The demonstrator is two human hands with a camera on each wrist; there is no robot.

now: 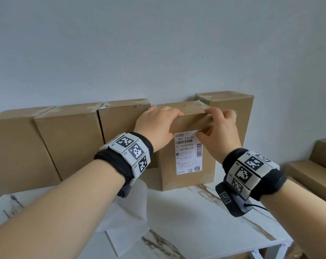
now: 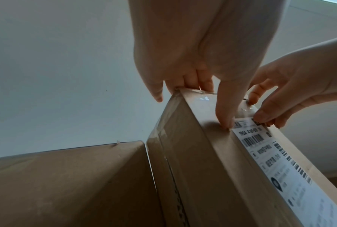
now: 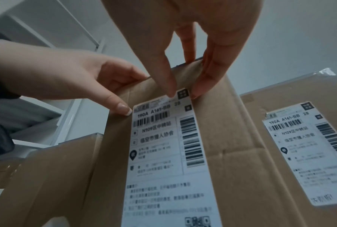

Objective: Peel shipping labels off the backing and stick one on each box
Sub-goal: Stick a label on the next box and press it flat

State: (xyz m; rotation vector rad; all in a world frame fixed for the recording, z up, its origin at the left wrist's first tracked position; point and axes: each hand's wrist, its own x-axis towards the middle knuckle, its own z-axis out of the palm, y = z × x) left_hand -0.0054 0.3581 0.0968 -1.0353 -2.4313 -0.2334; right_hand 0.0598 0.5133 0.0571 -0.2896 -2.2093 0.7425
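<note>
A brown cardboard box (image 1: 184, 176) stands upright at the middle of the row, with a white shipping label (image 1: 188, 153) flat on its front. My left hand (image 1: 161, 124) grips the box's top left edge: its fingers curl over the top, and its thumb (image 2: 225, 116) rests on the front beside the label's top left corner. My right hand (image 1: 217, 128) is at the top right. One finger lies over the top edge, and the thumb (image 3: 168, 87) and a fingertip (image 3: 199, 90) press the label's top right corner.
Three bare boxes (image 1: 70, 139) line the wall to the left. A taller box (image 3: 280, 138) on the right carries its own label (image 3: 307, 152). Backing sheets (image 1: 124, 214) lie on the white table (image 1: 205, 227). Flat cartons (image 1: 311, 174) are stacked at far right.
</note>
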